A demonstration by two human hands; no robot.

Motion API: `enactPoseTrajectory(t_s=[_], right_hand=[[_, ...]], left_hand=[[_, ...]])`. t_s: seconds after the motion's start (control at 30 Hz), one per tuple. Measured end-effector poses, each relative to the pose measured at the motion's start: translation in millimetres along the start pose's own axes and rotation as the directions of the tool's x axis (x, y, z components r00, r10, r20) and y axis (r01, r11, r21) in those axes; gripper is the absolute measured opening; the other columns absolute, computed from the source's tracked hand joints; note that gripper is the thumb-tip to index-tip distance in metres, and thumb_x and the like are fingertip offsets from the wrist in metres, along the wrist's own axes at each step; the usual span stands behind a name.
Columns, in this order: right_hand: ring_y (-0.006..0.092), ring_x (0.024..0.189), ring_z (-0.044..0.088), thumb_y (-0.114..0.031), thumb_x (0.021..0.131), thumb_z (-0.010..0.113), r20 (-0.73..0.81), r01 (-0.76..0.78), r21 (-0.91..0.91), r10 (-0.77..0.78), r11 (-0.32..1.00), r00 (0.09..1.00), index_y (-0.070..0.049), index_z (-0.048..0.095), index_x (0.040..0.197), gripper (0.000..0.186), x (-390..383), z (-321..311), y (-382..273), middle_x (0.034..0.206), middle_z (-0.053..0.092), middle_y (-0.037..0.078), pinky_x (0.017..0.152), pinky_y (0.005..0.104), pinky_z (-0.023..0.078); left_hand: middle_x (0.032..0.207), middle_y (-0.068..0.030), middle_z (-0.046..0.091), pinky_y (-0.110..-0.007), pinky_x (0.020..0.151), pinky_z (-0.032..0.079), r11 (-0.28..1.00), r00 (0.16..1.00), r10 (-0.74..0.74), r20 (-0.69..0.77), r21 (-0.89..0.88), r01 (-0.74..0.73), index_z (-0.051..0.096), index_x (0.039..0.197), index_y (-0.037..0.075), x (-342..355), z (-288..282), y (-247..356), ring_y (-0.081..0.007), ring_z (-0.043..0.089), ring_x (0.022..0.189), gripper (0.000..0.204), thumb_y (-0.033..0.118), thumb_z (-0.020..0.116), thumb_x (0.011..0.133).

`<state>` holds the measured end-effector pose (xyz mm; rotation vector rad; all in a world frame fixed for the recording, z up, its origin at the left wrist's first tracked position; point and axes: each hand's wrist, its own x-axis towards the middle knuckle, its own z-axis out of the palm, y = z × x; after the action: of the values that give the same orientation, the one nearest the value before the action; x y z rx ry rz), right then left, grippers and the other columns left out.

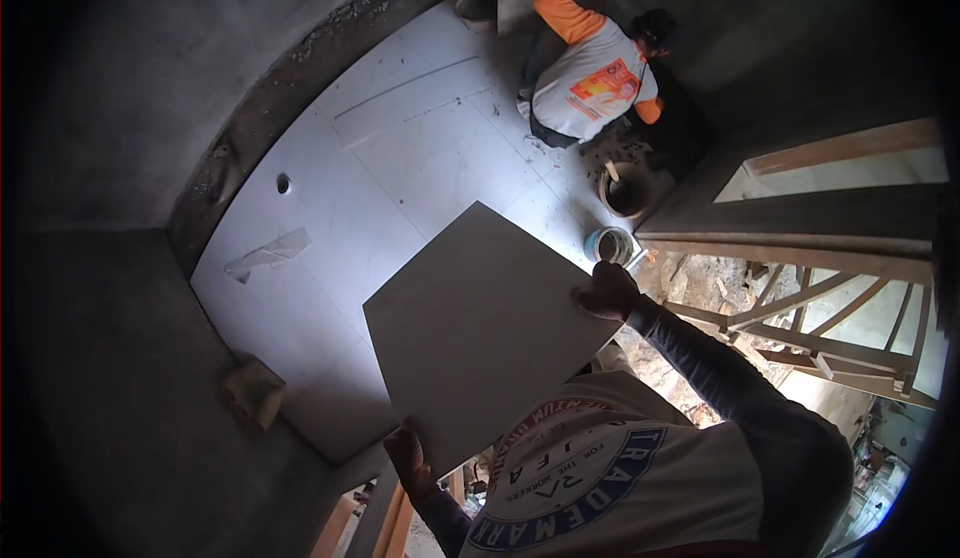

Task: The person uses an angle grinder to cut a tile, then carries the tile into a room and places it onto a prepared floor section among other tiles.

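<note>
Left hand (408,458): closed on the tile's lower-left edge.
Right hand (610,293): gripping the tile near its right-hand side.
Tile (480,338): large, pale, plain-faced; held up before the chest, above the floor (370,173).
Handling: a firm hold on opposite sides seems right; best to keep it steady, corners clear of the pails, and fingers out from under the edge when lowering.
Pails: a small one (591,247) just beyond the right hand, a darker one (604,198) behind it.
Floor: pale slabs, a round dark spot (284,184), a clear strip (268,252) at left.
Co-worker (590,83): crouched at the far wall, orange sleeves.
</note>
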<state>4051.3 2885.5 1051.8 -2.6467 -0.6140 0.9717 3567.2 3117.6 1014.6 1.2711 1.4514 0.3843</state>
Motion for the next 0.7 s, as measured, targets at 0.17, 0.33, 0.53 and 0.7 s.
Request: enactPoseTrajectory(t_s=[0.17,0.33,0.53,0.7], right_hand=[[0.045,0.107,0.07,-0.055,0.083,0.068,0.12,0.05,-0.072,-0.041,0.996,0.992,0.007,0.07,0.102,0.065,95.0,-44.5,-66.0,0.108,0.071,0.031,0.095,0.0502,0.056],[0.047,0.099,0.071,-0.052,0.082,0.073,0.001,0.059,-0.147,-0.06,0.987,0.998,0.009,0.069,0.096,0.063,193.1,-68.8,-138.8,0.098,0.072,0.032,0.089,0.0509,0.056],[0.0455,0.093,0.074,-0.046,0.081,0.075,-0.04,-0.135,0.135,0.142,0.982,0.989,0.013,0.069,0.087,0.059,259.1,-131.2,-246.4,0.094,0.072,0.034,0.082,0.0504,0.057],[0.0433,0.086,0.076,-0.043,0.081,0.072,-0.035,-0.175,0.21,0.187,0.962,0.982,0.015,0.07,0.084,0.058,331.8,-175.5,-298.2,0.088,0.071,0.037,0.077,0.0513,0.058]], left_hand=[[0.056,-0.0011,0.033,-0.043,0.051,0.025,0.889,0.958,0.287,-0.014,0.376,-0.261,0.05,0.058,0.001,106.2,6.1,58.8,-0.0107,0.033,0.061,0.06,0.035,0.071,0.102],[0.05,-0.006,0.037,-0.042,0.049,0.029,0.922,0.995,-0.092,-0.044,0.373,0.102,0.055,0.056,0.001,240.1,31.9,174.2,-0.0123,0.034,0.054,0.057,0.031,0.07,0.102],[0.05,0.0013,0.039,-0.041,0.049,0.028,0.957,0.996,-0.049,0.071,0.289,0.027,0.052,0.054,0.0,386.7,58.6,282.3,-0.0117,0.031,0.053,0.06,0.033,0.074,0.099],[0.052,0.0026,0.04,-0.041,0.05,0.03,0.982,0.984,-0.048,0.173,0.191,0.014,0.05,0.053,0.001,500.3,98.7,389.1,-0.0107,0.032,0.054,0.057,0.028,0.075,0.098]])
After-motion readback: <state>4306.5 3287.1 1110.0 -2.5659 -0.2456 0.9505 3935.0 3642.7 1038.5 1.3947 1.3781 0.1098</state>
